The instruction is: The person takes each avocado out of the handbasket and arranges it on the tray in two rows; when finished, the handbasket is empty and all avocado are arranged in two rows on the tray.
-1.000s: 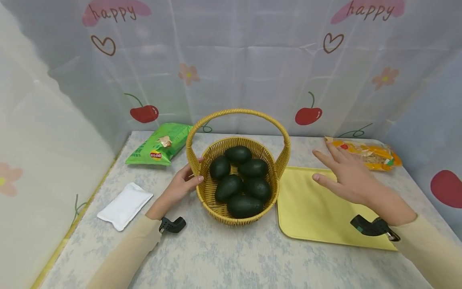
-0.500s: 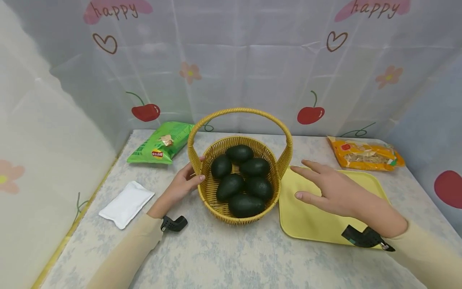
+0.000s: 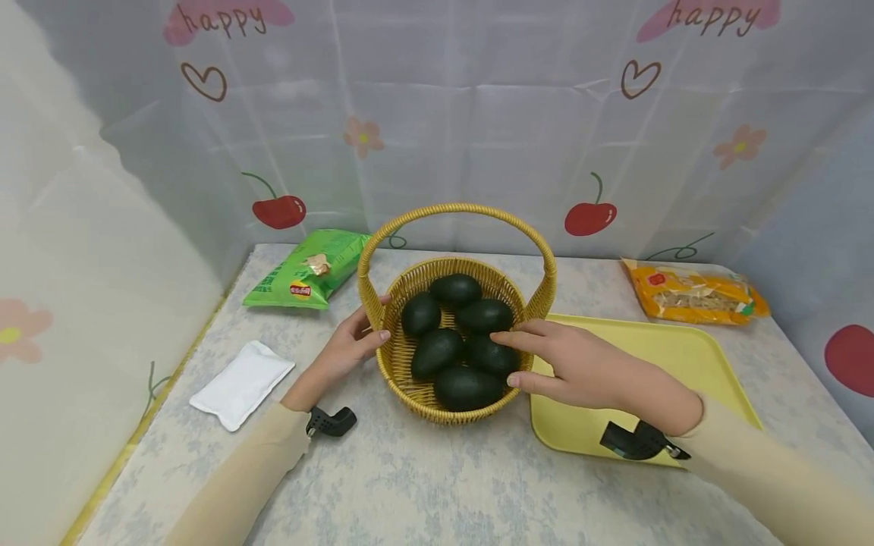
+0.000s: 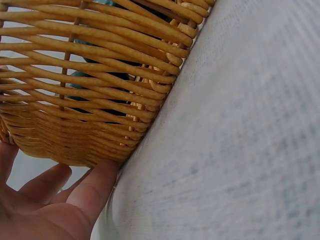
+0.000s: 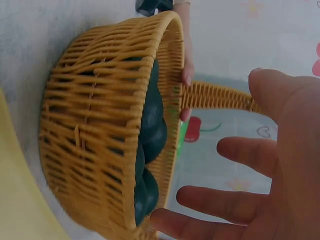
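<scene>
Our left hand (image 3: 343, 354) clasped the basket (image 3: 437, 415); our right hand (image 3: 583, 362), fingers apart, hung over probably firm avocados (image 3: 437, 354), best cupped mid-body.

basket (image 3: 440, 415): yellow wicker, upright, handle (image 3: 459, 208) arching toward 12 o'clock
avocados (image 3: 437, 354): six, dark green, inside, 12 o'clock round to 10

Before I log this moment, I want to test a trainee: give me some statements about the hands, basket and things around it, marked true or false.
1. Six avocados show in the basket. True.
2. The left hand touches the basket's side. True.
3. An avocado is gripped. False: the right hand reaches over the basket's edge, holding nothing.
4. An avocado lies outside the basket. False: all that show are inside; none shows on the yellow tray.
5. The green bag lies left of the basket. True.
</scene>
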The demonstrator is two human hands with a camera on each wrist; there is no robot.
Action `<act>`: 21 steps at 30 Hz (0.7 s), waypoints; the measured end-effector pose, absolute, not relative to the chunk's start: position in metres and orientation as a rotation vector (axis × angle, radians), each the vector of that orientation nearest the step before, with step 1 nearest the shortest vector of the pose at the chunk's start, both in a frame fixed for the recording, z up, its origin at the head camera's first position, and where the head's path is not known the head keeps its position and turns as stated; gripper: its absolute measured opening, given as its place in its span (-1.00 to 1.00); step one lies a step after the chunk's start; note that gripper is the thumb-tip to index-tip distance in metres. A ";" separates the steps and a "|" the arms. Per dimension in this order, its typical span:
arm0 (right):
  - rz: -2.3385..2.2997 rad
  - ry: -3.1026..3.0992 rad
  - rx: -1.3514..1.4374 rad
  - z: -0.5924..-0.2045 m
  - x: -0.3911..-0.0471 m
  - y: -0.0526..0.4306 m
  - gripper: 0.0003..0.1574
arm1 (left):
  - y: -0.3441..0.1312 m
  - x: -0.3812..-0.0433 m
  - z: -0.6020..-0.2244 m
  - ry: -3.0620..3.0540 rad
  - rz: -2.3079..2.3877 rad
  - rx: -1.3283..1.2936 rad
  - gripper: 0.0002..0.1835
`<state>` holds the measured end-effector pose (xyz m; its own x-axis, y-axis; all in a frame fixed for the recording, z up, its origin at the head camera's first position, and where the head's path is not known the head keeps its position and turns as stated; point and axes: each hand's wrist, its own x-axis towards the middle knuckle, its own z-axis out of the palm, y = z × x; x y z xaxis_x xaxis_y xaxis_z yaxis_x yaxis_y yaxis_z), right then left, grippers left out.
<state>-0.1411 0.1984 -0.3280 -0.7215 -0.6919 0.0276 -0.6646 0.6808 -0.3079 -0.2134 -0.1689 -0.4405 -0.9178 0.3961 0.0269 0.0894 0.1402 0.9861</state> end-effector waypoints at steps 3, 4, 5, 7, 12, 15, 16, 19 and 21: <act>-0.508 2.710 -1.215 -0.332 -0.146 0.187 -0.34 | -0.169 -0.213 -0.440 2.177 1.855 0.467 -0.31; -0.524 2.680 -1.241 -0.333 -0.148 0.183 -0.36 | -0.168 -0.213 -0.440 2.180 1.853 0.466 -0.31; -0.537 2.652 -1.265 -0.334 -0.149 0.179 -0.37 | -0.168 -0.213 -0.439 2.184 1.850 0.465 -0.31; -0.557 2.606 -1.311 -0.336 -0.151 0.172 -0.40 | -0.168 -0.212 -0.439 2.185 1.850 0.464 -0.31; -0.578 2.496 -1.361 -0.341 -0.156 0.157 -0.44 | -0.166 -0.211 -0.437 2.180 1.855 0.460 -0.31; -0.557 2.441 -1.373 -0.342 -0.158 0.149 -0.48 | -0.166 -0.211 -0.437 2.181 1.858 0.455 -0.31; -0.537 2.432 -1.371 -0.342 -0.159 0.146 -0.49 | -0.166 -0.211 -0.438 2.184 1.857 0.453 -0.31; -0.478 2.400 -1.389 -0.343 -0.162 0.140 -0.53 | -0.167 -0.212 -0.438 2.191 1.856 0.452 -0.31; -0.429 2.377 -1.385 -0.342 -0.164 0.136 -0.52 | -0.167 -0.212 -0.439 2.188 1.860 0.455 -0.31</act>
<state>-0.1642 0.1360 -0.3423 -0.4575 -0.8765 -0.1497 -0.7688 0.4745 -0.4287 -0.2119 -0.1674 -0.4389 -0.9245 0.3806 0.0235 0.0844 0.1443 0.9859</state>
